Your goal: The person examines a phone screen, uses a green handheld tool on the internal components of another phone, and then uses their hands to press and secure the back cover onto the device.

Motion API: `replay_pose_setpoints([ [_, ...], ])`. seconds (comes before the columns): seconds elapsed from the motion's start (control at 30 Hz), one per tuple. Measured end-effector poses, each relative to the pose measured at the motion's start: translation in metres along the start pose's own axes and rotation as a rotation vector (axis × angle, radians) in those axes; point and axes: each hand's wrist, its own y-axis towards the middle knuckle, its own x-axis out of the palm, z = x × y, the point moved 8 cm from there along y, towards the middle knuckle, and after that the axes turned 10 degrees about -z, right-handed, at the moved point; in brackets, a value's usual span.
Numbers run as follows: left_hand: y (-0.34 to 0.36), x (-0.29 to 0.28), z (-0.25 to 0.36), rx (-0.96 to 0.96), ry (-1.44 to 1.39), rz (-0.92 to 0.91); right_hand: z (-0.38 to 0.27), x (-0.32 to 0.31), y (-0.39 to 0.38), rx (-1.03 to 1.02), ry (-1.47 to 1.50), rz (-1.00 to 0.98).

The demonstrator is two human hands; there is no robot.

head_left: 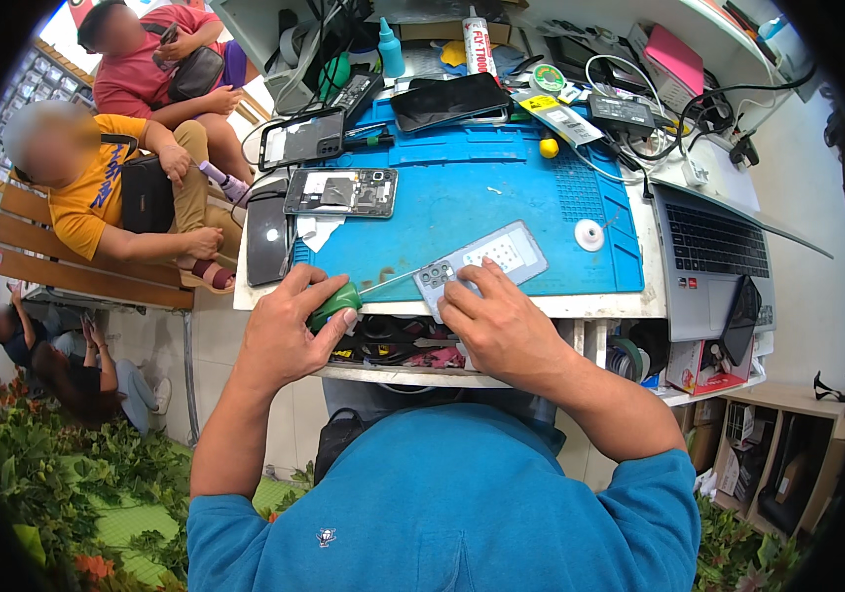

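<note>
My left hand point(289, 326) is closed round the green handle of a screwdriver point(335, 308). Its thin shaft points right, toward the camera end of a pale grey-blue phone back cover point(535, 259); I cannot tell whether the tip touches it. My right hand point(501, 326) grips that cover by its near edge, fingers bent over it, at the front of the blue repair mat point(481, 212). The cover lies tilted, camera rings to the left and a white dotted patch on its surface. Behind my left hand lies an opened phone point(375, 193) with its inside parts showing.
A phone frame point(296, 140), a dark phone point(266, 237) and a black phone point(450, 102) surround the mat. Glue tube point(478, 44), blue bottle point(390, 49) and tangled cables stand behind. Right are a white spool point(589, 235) and a laptop point(708, 261). An open drawer point(403, 353) sits below.
</note>
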Motion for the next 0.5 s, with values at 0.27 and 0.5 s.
replay_pose_setpoints([
  [0.27,0.0002,0.0018,-0.0018,0.006,-0.002,0.012,0.0004,0.0005,-0.0001,-0.002,0.005,-0.016],
  [0.5,0.0011,0.0015,-0.0027,0.008,0.002,0.022,-0.0003,0.0004,0.0008,-0.006,0.002,-0.021],
])
